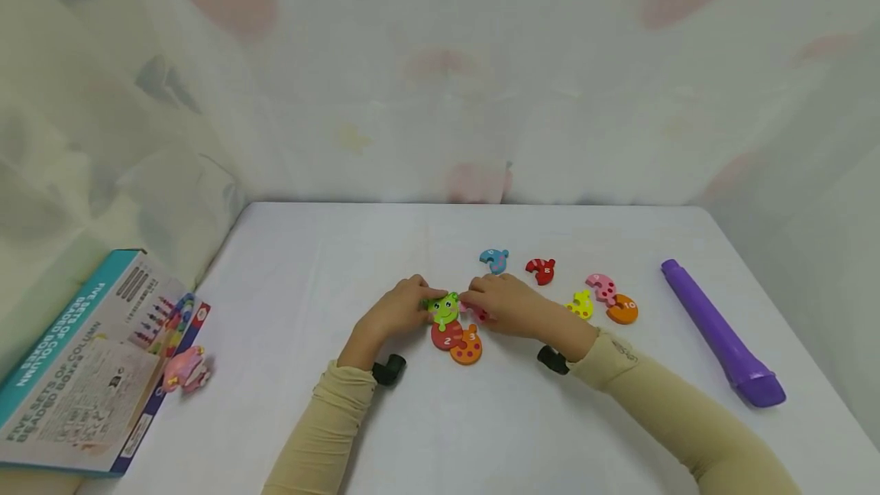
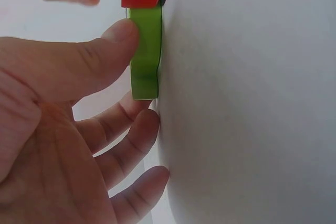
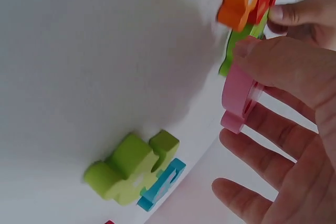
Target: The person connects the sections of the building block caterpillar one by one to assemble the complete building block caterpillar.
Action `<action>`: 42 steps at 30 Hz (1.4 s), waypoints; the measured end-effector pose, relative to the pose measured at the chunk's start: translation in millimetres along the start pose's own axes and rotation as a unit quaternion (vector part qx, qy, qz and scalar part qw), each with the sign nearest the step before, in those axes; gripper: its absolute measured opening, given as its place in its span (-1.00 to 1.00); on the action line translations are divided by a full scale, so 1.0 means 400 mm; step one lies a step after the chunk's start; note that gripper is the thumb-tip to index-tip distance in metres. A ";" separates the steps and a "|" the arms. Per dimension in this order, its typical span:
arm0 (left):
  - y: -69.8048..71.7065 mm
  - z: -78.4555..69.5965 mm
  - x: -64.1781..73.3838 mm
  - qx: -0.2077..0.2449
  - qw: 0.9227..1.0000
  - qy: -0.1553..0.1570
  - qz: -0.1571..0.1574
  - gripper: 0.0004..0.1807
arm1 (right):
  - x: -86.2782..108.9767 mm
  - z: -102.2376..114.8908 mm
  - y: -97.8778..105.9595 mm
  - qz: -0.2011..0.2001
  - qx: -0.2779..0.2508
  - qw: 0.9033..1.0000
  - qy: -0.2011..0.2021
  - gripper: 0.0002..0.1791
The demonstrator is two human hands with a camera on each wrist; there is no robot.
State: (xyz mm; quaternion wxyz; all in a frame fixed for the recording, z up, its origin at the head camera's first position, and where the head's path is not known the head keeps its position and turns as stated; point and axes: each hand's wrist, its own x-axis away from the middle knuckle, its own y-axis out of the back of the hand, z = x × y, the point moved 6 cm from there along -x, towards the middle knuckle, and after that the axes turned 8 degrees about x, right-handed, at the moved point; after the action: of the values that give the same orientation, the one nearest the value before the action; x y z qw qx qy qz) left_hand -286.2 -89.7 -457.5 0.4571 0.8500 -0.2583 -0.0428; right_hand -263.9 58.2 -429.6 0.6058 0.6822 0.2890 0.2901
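My left hand (image 1: 397,308) pinches a green puzzle piece with a smiling face (image 1: 445,310) at its left edge, thumb on the near side in the left wrist view. Joined below the face are a red piece marked 2 (image 1: 444,337) and an orange spotted piece marked 3 (image 1: 467,348). My right hand (image 1: 510,305) holds a pink piece (image 3: 239,93) between thumb and fingers, just right of the green face. In the head view the right fingers cover much of this pink piece.
Beyond and right of my right hand lie a blue piece (image 1: 494,260), a red one (image 1: 541,271), a yellow-green one (image 1: 581,305), a pink one (image 1: 601,289) and an orange 10 (image 1: 622,310). A purple microphone-shaped object (image 1: 722,334) lies far right; a box (image 1: 89,373) and pink toy (image 1: 182,370) left.
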 end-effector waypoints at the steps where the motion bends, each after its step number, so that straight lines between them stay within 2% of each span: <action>1: -0.001 0.001 0.000 -0.001 1.000 -0.001 -0.001 -0.54 | 0.005 0.005 -0.001 0.001 -0.002 1.000 0.004 -0.50; 8: -0.004 0.005 0.001 0.003 1.000 0.004 0.003 -0.53 | 0.024 0.032 -0.014 0.011 0.003 1.000 0.023 -0.51; 15: -0.001 0.005 0.003 0.007 1.000 0.007 0.004 -0.53 | 0.033 0.039 -0.019 -0.005 0.007 1.000 0.029 -0.52; 25: 0.002 0.009 -0.004 0.007 1.000 0.009 0.005 -0.53 | 0.036 0.037 -0.017 0.003 0.019 1.000 0.019 -0.47; 34: -0.002 0.007 -0.003 0.001 1.000 0.007 0.005 -0.53 | 0.036 0.036 -0.036 0.031 0.021 0.999 0.007 -0.44; 39: -0.002 0.004 -0.003 -0.001 1.000 0.004 0.003 -0.53 | 0.046 0.006 -0.034 0.040 -0.018 0.999 -0.025 -0.36; 42: -0.001 0.003 -0.003 -0.001 1.000 0.003 0.002 -0.53 | 0.060 -0.032 -0.017 0.018 -0.048 0.997 -0.055 -0.32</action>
State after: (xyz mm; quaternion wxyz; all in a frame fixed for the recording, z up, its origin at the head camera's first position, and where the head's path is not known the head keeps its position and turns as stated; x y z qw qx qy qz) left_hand -287.3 -89.7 -458.7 0.4592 0.8490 -0.2585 -0.0392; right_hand -257.5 85.2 -434.1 0.6475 0.6725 0.2285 0.2761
